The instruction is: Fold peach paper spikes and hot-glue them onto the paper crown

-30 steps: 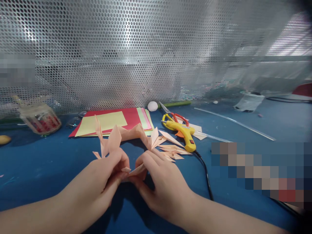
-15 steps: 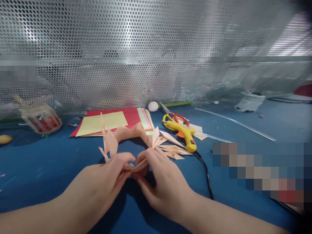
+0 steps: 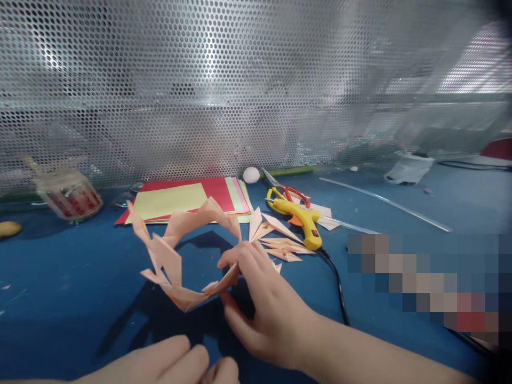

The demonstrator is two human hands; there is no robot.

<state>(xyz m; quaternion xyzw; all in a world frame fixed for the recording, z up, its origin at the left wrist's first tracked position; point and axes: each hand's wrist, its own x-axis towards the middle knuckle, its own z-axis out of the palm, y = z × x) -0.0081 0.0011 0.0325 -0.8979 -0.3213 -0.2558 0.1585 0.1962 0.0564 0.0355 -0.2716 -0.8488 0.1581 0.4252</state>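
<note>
My right hand [image 3: 270, 304] pinches the near right edge of a peach folded-paper ring [image 3: 176, 293] between thumb and fingers. Several pointed flaps stick out from the ring's left side, and it is held tilted over the blue table. Low in the picture, my left hand [image 3: 176, 362] is curled closed, apart from the ring; what it holds, if anything, is hidden. Beyond my right hand lie loose peach folded-paper pieces [image 3: 276, 229]. A yellow glue gun [image 3: 300, 213] rests to their right.
Scissors [image 3: 294, 194] lie behind the glue gun. Coloured paper sheets [image 3: 172, 200] are stacked at the back, near a white egg-shaped object [image 3: 252, 175]. A jar [image 3: 70, 194] stands at left. Clear sticks [image 3: 384, 202] and a black cord [image 3: 338, 277] lie at right.
My left hand has let go of the paper ring and drawn back toward the bottom edge. The ring's left side has swung left and toward me, while my right hand keeps its grip.
</note>
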